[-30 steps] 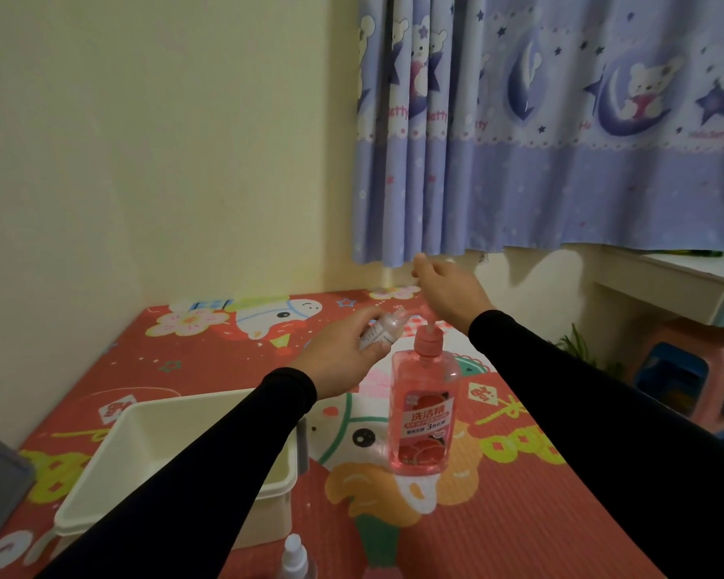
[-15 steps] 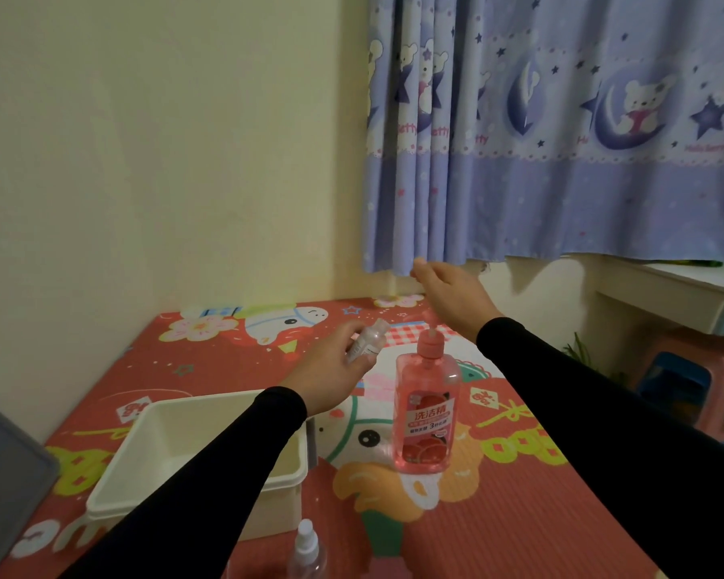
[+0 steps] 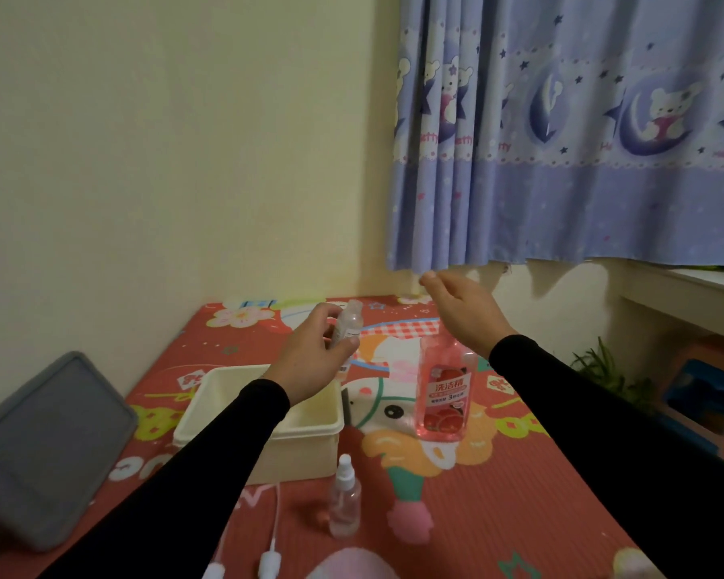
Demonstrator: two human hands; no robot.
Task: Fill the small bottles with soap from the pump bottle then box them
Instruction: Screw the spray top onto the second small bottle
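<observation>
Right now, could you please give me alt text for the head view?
Over a red cartoon mat, the left hand grips a small clear bottle while the right hand hovers open above a pink pump bottle. A cream box sits to the left, with a second small bottle standing in front of it.

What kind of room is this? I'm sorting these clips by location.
Probably a child's bedroom or playroom at home: a cartoon-print foam mat covers the surface, a bear-and-moon curtain hangs by the wall, and a small plastic stool stands at the right.
</observation>
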